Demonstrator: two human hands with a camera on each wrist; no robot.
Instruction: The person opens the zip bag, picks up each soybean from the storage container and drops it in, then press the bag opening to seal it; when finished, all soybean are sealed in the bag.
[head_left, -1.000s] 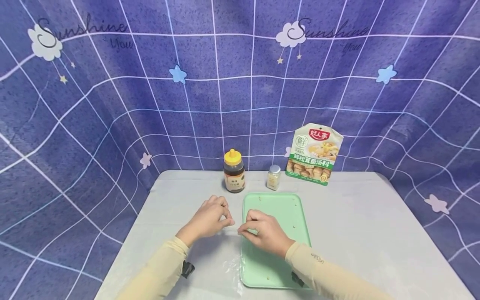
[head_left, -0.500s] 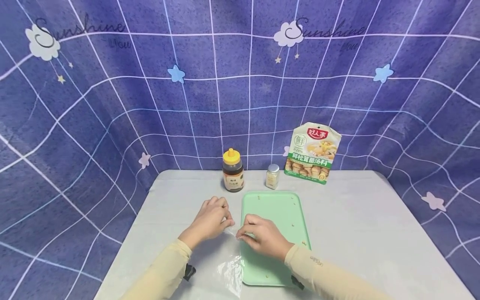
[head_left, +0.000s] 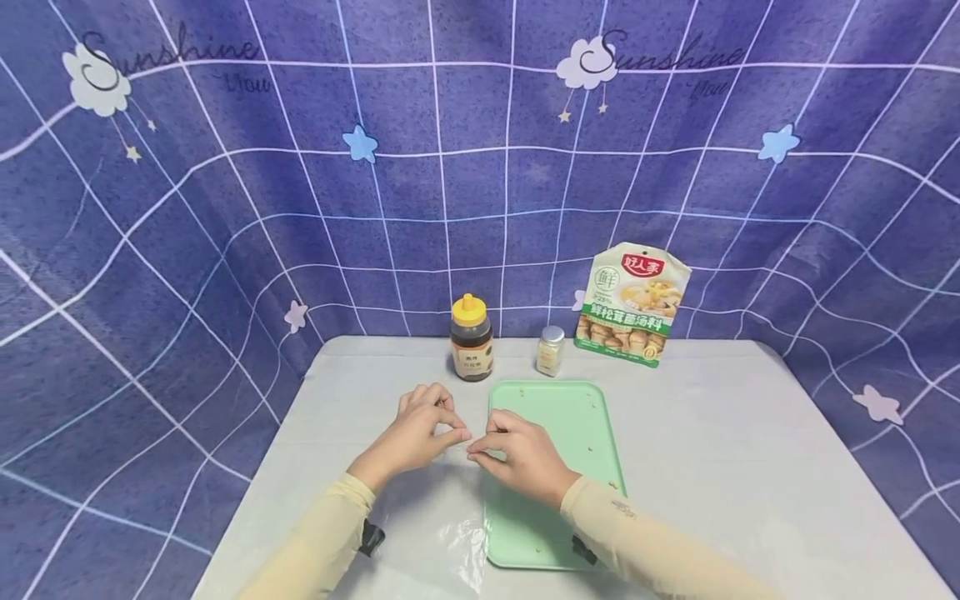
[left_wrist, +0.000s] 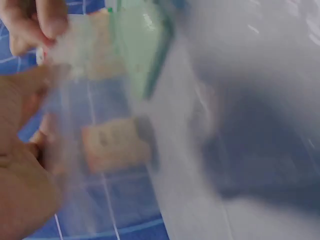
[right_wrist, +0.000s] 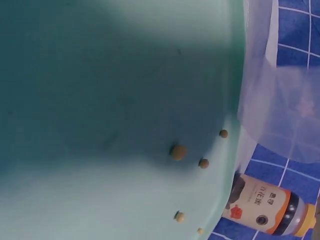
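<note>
Both hands pinch the upper edge of a clear plastic bag (left_wrist: 95, 200), which hangs down over the table. My left hand (head_left: 411, 435) is left of the green tray (head_left: 551, 417). Over the tray's left side, my right hand (head_left: 525, 457) has its thumb and fingertips close to the left hand's fingertips. In the left wrist view, a bottle label and the curtain show blurred through the film. Several small round tan beads or seeds (right_wrist: 178, 152) lie scattered on the tray. The bag's lower part shows only as glints on the white tabletop.
Behind the hands stands a honey-coloured squeeze bottle (head_left: 472, 350) with a yellow cap. Right of it are a small silver-lidded glass jar (head_left: 550, 352) and an upright soup seasoning pouch (head_left: 633, 304). A blue gridded curtain (head_left: 375, 208) surrounds the table (head_left: 712, 467) behind and at the sides.
The right hand has shifted slightly left and up, bringing its fingertips nearer the left hand's. The film's glints on the table have changed shape. The bottle, jar and pouch stay in place.
</note>
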